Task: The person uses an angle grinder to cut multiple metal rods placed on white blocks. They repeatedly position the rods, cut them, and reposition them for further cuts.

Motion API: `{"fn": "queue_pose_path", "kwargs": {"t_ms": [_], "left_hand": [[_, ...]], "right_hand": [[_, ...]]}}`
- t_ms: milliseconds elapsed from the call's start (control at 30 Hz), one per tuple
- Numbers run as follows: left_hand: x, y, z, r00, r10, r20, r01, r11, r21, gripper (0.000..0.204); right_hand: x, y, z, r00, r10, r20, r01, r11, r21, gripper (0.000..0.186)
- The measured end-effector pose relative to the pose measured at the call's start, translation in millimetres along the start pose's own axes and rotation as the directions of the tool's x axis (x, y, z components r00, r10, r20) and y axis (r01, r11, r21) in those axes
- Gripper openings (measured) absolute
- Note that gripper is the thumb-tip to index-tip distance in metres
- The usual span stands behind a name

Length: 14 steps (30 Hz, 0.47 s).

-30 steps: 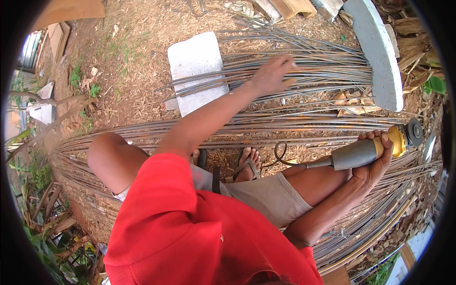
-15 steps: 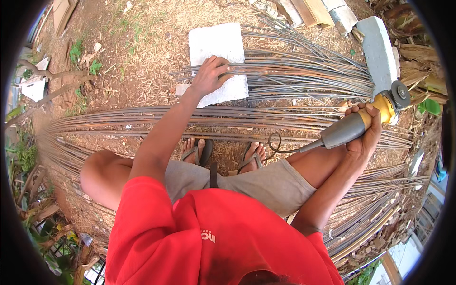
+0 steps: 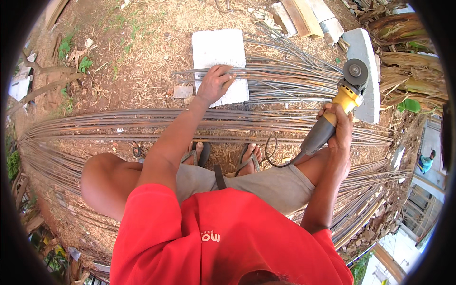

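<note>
My right hand (image 3: 343, 129) is wrapped round the yellow and grey body of an angle grinder (image 3: 318, 136), whose dark disc points up and away from me. A black cord curves from the grinder's rear end down beside my knee. On the far side, my left hand (image 3: 216, 84) has its fingers curled on thin steel rods (image 3: 280, 76), which lie across a flat white block (image 3: 218, 48). Their ends stick out a little to the left of the block. How many rods my fingers hold is hidden. The grinder's disc is apart from the rods my left hand holds.
Long bundles of rusty rods (image 3: 142, 124) run crosswise between my feet and the white block. A long pale block (image 3: 362, 47) stands at the right, with wooden planks (image 3: 302, 18) behind. More rods (image 3: 363, 209) lie at the right. A person (image 3: 426, 161) is far off right.
My right hand has brought the grinder leftward and turned it, so its disc sits further left and higher. My left hand stays on the rods; the view has shifted slightly.
</note>
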<state>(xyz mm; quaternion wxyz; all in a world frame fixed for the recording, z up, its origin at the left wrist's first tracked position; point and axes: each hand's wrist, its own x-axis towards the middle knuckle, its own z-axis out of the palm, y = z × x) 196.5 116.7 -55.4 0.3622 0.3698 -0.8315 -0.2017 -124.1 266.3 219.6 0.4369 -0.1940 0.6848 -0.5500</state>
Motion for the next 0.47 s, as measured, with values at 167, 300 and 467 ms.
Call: {"fn": "queue_pose_path", "kwargs": {"t_ms": [167,300,467], "left_hand": [[2,6,-4,0.999,0.004,0.035,-0.005,0.999,0.034,0.016],[10,-4,-4,0.994,-0.057,0.095,0.055,0.998,0.032,0.009],[17,4,0,0.984,-0.134,0.115,0.129,0.990,0.057,0.017]], "right_hand": [[7,28,33,0.999,0.025,-0.046,-0.023,0.998,0.050,0.025],[19,49,40,0.997,0.061,0.039,-0.058,0.997,-0.059,0.024],[36,79,31,0.986,0.130,0.102,-0.120,0.988,-0.094,0.033]]}}
